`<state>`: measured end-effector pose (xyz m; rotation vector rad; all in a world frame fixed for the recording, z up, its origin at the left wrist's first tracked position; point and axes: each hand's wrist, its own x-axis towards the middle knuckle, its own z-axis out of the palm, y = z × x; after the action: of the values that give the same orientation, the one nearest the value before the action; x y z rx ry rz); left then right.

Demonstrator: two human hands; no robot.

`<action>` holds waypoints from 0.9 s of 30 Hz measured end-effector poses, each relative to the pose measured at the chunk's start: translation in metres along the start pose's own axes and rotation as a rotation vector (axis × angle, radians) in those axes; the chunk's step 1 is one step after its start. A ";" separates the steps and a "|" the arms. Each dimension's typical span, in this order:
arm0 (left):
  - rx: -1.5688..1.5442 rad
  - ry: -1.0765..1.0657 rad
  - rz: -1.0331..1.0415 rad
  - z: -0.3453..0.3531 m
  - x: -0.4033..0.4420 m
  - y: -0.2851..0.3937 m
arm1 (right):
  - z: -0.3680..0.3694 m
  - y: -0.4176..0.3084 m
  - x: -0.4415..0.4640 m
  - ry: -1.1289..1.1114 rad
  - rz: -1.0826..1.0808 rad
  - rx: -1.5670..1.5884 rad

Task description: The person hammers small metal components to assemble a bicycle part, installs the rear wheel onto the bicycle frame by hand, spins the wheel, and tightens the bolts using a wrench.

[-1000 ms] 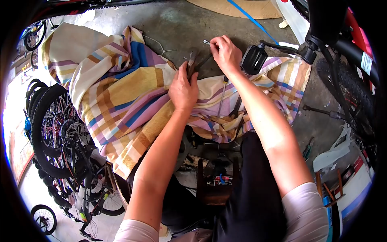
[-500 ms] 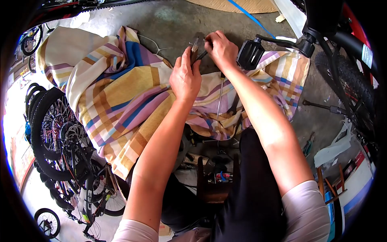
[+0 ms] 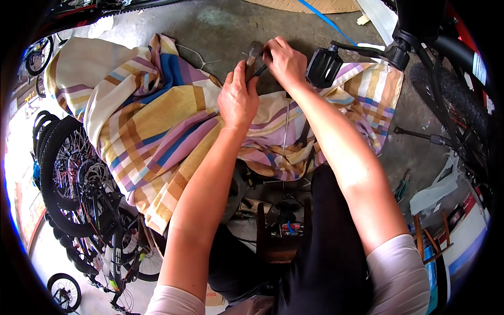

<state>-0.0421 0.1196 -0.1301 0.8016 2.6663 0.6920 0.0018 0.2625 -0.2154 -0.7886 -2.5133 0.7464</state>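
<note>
My left hand (image 3: 238,100) is closed around a pliers-like metal tool (image 3: 254,54), whose head points up and away. My right hand (image 3: 285,62) is pinched close beside the tool's head; what its fingertips hold is too small to make out. Under both forearms lies a plaid cloth (image 3: 173,121), bunched up. A thin screwdriver (image 3: 286,126) rests on the cloth between my arms. Just right of my right hand is a black pedal (image 3: 324,68) on its crank arm.
Bicycles with black tires (image 3: 58,173) stand at the left. A bike wheel (image 3: 457,100) and frame are at the right, near a long-handled tool (image 3: 422,135) on the floor. Between my knees are a wooden stool (image 3: 276,252) and small parts. Blue strap (image 3: 328,20) crosses cardboard at the top.
My right hand has come in to the tool's head, and the small metal piece at its fingertips no longer shows. My left hand still holds the tool. The view has shifted slightly.
</note>
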 end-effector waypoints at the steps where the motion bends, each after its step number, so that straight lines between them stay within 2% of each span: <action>1: 0.000 -0.001 0.000 -0.001 0.001 0.000 | 0.000 0.000 0.001 0.000 -0.010 0.002; 13: -0.013 0.079 -0.008 -0.006 -0.001 0.011 | -0.001 -0.003 0.002 0.053 -0.015 0.000; 16: 0.063 -0.025 -0.076 -0.001 -0.001 0.007 | 0.000 -0.001 0.002 0.039 -0.026 0.030; 21: 0.057 -0.002 -0.035 -0.007 0.000 0.007 | -0.001 -0.003 0.003 0.024 -0.021 0.010; 27: 0.026 0.093 0.033 -0.014 0.001 0.014 | 0.004 -0.002 0.002 0.118 -0.062 0.015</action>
<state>-0.0420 0.1259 -0.1111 0.8424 2.7559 0.7212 -0.0028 0.2612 -0.2171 -0.7245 -2.4130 0.6766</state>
